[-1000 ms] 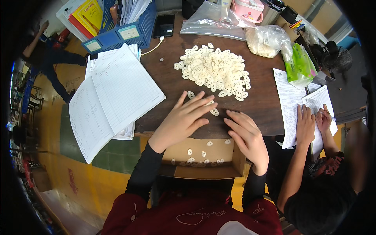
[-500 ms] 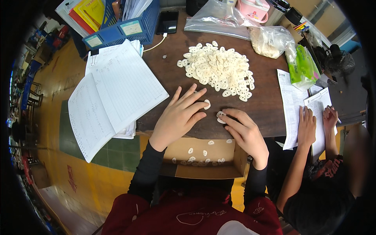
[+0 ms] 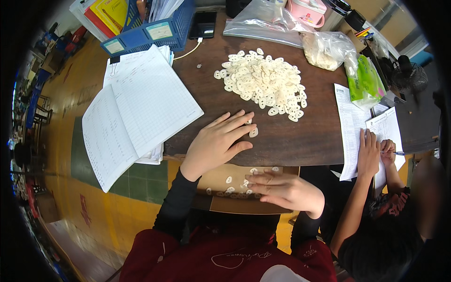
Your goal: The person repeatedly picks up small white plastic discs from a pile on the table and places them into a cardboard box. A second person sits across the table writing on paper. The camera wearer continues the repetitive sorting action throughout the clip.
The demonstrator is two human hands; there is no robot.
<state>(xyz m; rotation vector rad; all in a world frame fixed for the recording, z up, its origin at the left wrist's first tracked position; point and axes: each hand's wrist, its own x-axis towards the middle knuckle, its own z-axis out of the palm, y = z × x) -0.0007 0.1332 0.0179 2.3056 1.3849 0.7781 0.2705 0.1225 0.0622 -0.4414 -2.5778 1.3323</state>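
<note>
Left hand (image 3: pixel 213 146) is loosely spread, fingertips over flat cream oval pieces (image 3: pixel 253 132); right hand (image 3: pixel 293 191) half-curls over the brown cardboard box (image 3: pixel 244 206), can't tell if its grip's got any. Main heap (image 3: pixel 263 80)'s on the dark wooden table (image 3: pixel 206 84); open white notebook (image 3: pixel 152 101) has handwriting.

A broad, low pile (image 3: pixel 263 82) of small, flat, cream-white oval pieces is spreading out in a loose heap, most pieces overlapping at odd angles, their paired dark holes showing on many, while a few are lying flat around its edge. On the near side of the pile, two loose pieces (image 3: pixel 253 132) are lying close together, the farther one partly hidden. Beyond them, farther to the near side of the pile, an open brown cardboard box (image 3: pixel 244 205) is holding several scattered matching pieces (image 3: pixel 229 179).
</note>
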